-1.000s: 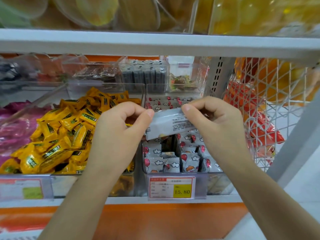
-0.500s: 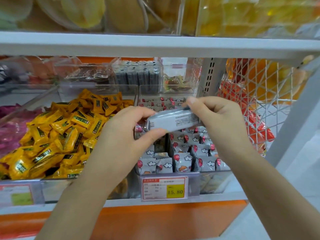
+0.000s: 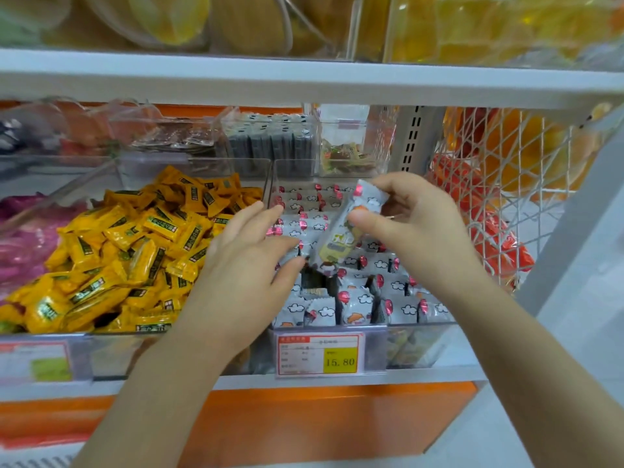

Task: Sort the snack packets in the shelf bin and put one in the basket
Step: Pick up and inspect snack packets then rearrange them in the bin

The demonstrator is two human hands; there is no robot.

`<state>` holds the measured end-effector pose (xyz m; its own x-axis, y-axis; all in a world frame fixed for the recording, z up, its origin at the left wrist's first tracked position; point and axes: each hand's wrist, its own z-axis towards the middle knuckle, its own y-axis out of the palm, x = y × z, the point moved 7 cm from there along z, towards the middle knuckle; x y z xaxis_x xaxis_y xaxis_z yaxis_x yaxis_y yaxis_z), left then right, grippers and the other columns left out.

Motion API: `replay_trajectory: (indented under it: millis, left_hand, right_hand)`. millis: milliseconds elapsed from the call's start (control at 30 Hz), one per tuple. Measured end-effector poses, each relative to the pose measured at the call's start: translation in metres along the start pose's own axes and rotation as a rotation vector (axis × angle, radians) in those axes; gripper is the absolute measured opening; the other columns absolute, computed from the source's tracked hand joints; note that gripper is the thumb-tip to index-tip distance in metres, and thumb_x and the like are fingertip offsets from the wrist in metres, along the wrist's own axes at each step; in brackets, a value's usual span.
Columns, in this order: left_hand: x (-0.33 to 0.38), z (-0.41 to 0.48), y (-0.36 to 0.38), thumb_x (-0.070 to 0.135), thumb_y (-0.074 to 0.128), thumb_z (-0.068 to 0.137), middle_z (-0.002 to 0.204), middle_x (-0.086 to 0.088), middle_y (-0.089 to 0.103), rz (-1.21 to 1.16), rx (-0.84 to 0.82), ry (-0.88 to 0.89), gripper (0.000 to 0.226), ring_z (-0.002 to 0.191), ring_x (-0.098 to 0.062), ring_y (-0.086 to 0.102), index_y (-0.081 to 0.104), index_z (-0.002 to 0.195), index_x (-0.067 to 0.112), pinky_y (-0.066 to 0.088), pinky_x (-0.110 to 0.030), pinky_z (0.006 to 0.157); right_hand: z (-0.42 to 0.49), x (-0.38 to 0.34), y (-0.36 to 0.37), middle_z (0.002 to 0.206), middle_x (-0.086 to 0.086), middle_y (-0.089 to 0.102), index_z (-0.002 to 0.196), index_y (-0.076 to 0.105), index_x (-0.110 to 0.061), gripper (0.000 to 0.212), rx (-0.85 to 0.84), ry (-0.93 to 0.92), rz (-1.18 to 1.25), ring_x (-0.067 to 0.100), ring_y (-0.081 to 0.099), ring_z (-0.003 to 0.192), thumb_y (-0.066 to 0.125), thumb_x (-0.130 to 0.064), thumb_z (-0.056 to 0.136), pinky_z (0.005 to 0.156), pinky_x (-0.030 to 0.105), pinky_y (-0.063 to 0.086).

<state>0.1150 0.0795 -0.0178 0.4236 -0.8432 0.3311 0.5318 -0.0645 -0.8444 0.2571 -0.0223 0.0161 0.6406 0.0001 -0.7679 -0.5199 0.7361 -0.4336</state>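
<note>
A clear shelf bin (image 3: 378, 346) holds several white snack packets (image 3: 358, 305) printed with clouds and red balloons. My right hand (image 3: 415, 231) pinches one white packet (image 3: 344, 231) between thumb and fingers, tilted, just above the bin. My left hand (image 3: 246, 261) hovers with straight fingers over the bin's left part, its fingertips close to the held packet's lower end and the packets below. No basket for the packet shows in this view.
A bin of yellow packets (image 3: 128, 251) lies to the left, pink packets (image 3: 20, 238) further left. Small clear boxes (image 3: 273, 143) stand behind. A white wire rack (image 3: 513, 184) with orange bags is on the right. A price tag (image 3: 320, 356) reads 15.80.
My left hand has let go of the packet and opened. My right hand alone now holds it, turned from level to a steep tilt showing its printed face.
</note>
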Motion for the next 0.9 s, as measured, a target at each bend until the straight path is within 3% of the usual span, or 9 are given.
replay_trajectory:
  millis: [133,300,400,533,733,900]
  left_hand:
    - [-0.001,0.002,0.000,0.030,0.045,0.094,0.151,0.010,0.025,-0.063,0.023,-0.002,0.034,0.137,-0.001,0.006,0.057,0.125,0.026,0.003,-0.028,0.109]
    - [-0.003,0.002,0.001,0.028,0.047,0.094,0.152,0.010,0.023,-0.082,0.020,0.006,0.036,0.135,0.002,0.004,0.054,0.128,0.023,0.000,-0.022,0.104]
    - [-0.003,0.001,0.001,0.028,0.046,0.094,0.152,0.010,0.021,-0.090,0.012,0.017,0.037,0.135,0.003,0.003,0.051,0.131,0.023,0.000,-0.022,0.104]
    - [-0.004,0.000,0.002,0.029,0.046,0.094,0.152,0.012,0.020,-0.106,0.007,0.020,0.041,0.134,0.006,0.002,0.046,0.134,0.024,0.002,-0.023,0.104]
    - [-0.004,0.000,0.002,0.029,0.046,0.094,0.152,0.013,0.019,-0.103,-0.002,0.019,0.043,0.132,0.009,0.002,0.043,0.137,0.025,0.001,-0.022,0.104]
    - [-0.004,0.000,0.002,0.030,0.045,0.094,0.152,0.016,0.018,-0.113,-0.002,0.014,0.044,0.132,0.011,0.001,0.041,0.137,0.028,0.001,-0.023,0.104]
  right_hand:
    - [-0.002,-0.012,0.025,0.075,-0.018,0.057,0.091,0.061,-0.025,0.022,-0.099,-0.101,-0.191,-0.002,0.055,0.067,0.076,-0.025,0.075,0.065,0.010,0.043]
    - [-0.001,-0.012,0.047,0.076,-0.017,0.048,0.105,0.060,-0.019,0.036,-0.217,-0.143,-0.399,0.009,0.051,0.077,0.075,-0.031,0.075,0.068,0.020,0.037]
    - [0.002,-0.013,0.045,0.080,-0.007,0.058,0.095,0.058,-0.020,0.032,-0.168,-0.142,-0.409,0.014,0.056,0.078,0.077,-0.033,0.073,0.073,0.030,0.045]
    - [0.004,-0.010,0.047,0.080,-0.004,0.058,0.086,0.050,-0.021,0.031,-0.194,-0.103,-0.396,0.014,0.054,0.074,0.076,-0.032,0.074,0.068,0.031,0.045]
    - [0.006,-0.010,0.054,0.074,-0.016,0.041,0.085,0.042,-0.022,0.035,-0.352,-0.119,-0.476,0.013,0.047,0.075,0.075,-0.029,0.076,0.063,0.026,0.032]
    - [-0.001,-0.018,0.057,0.082,-0.007,0.051,0.084,0.045,-0.019,0.036,-0.433,-0.194,-0.505,0.018,0.052,0.080,0.077,-0.029,0.072,0.069,0.033,0.043]
